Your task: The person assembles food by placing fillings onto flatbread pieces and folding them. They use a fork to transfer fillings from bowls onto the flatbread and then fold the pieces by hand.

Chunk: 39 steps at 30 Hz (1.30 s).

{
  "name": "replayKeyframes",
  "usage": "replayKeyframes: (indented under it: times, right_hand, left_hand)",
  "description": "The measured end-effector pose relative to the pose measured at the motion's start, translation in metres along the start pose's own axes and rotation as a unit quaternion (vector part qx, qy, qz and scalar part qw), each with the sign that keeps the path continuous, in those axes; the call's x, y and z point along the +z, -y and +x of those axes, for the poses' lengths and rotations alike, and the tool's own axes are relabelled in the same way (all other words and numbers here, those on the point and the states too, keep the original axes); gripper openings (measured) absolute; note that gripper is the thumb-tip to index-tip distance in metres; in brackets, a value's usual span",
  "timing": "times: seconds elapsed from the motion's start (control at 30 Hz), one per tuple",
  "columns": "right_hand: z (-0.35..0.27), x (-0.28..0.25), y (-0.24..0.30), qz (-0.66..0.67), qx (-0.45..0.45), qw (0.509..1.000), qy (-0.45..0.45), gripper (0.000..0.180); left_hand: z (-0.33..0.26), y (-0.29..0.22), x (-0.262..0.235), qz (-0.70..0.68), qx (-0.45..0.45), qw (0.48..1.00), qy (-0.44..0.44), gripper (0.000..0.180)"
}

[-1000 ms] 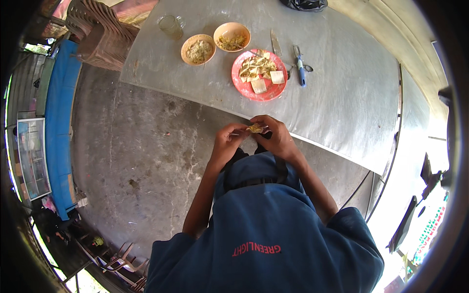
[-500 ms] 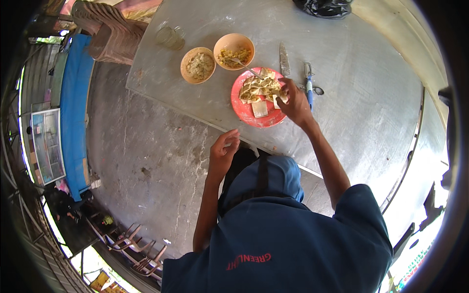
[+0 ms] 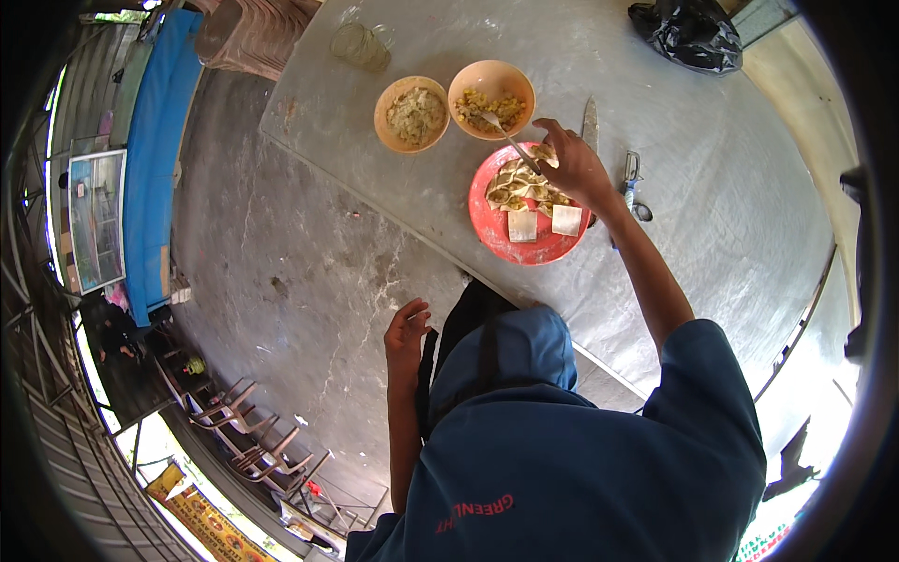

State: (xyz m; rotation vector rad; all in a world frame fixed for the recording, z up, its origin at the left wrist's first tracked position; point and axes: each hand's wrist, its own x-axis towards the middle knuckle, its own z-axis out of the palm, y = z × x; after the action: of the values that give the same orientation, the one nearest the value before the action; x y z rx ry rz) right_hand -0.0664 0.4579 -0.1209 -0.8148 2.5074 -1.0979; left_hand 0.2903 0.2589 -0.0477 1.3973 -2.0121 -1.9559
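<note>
The right hand (image 3: 576, 164) is over the red plate (image 3: 538, 254), at the fork (image 3: 511, 141) leaning from the orange bowl (image 3: 487, 73); I cannot tell if its fingers grasp it. The left hand (image 3: 406, 328) is empty, loosely curled. A knock may tip the fork onto the plate's folded wrappers (image 3: 512, 185).

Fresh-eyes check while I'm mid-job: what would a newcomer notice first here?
Probably the bright red plate near the front edge of the grey table, holding folded dough pieces and, toward its near side, two pale squares. Next, the right hand, stretched over the plate's right side by a utensil handle; whether its grip has closed is unclear. Then the shiny black bag at the table's far right.
</note>
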Motion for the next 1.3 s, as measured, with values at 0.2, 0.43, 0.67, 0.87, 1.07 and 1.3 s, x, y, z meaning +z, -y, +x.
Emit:
replayKeyframes:
  times: [0.2,0.43,0.67,0.87,1.07,1.3]
  right_hand:
    - [0.018,0.011,0.003,0.005,-0.036,0.999,0.031,0.066]
    - [0.019,0.014,0.005,-0.034,-0.105,0.994,0.025,0.072]
    - [0.006,0.006,0.014,-0.026,-0.054,0.998,0.006,0.071]
    - [-0.03,-0.004,0.025,-0.001,-0.032,0.995,-0.093,0.058]
    - [-0.088,0.019,0.015,-0.108,0.035,0.976,-0.186,0.052]
    - [-0.114,0.064,0.03,-0.172,0.2,0.937,-0.228,0.071]
  left_hand:
    - [-0.007,0.001,-0.005,0.0,-0.027,0.999,-0.026,0.039]
    - [-0.01,0.004,-0.007,-0.012,-0.031,0.999,-0.023,0.038]
    - [0.002,-0.001,-0.012,0.002,-0.019,1.0,0.012,0.037]
    - [0.028,-0.011,-0.02,0.011,-0.013,0.998,0.063,0.036]
    - [0.075,-0.015,-0.023,0.007,0.002,0.991,0.132,0.035]
    - [0.167,-0.062,-0.051,0.004,0.071,0.973,0.218,0.036]
